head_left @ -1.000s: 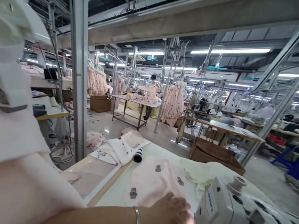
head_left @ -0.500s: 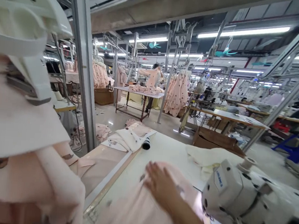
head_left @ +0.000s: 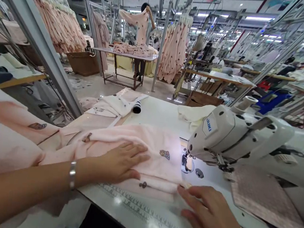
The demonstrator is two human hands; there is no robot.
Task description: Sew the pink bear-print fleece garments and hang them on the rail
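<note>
two hands (head_left: 117,160) (head_left: 207,213), one pink garment (head_left: 160,168)

Floor check | JUKI sewing machine head (head_left: 214,133) white, beside cream fabric (head_left: 194,116) | black-and-white striped roll (head_left: 137,107) lay on bench | co-worker (head_left: 139,67) stood at far table (head_left: 125,55) (arms raised, pink garment held up) | pink garments (head_left: 173,48) hung beside steel upright (head_left: 162,40) | brown crate (head_left: 82,63) sat on floor

On the surface (head_left: 160,111), a garment (head_left: 136,144) lies at 12 o'clock, a folded cloth (head_left: 110,106) at 11 o'clock, and a sewing machine (head_left: 224,138) at 2 o'clock.
</note>
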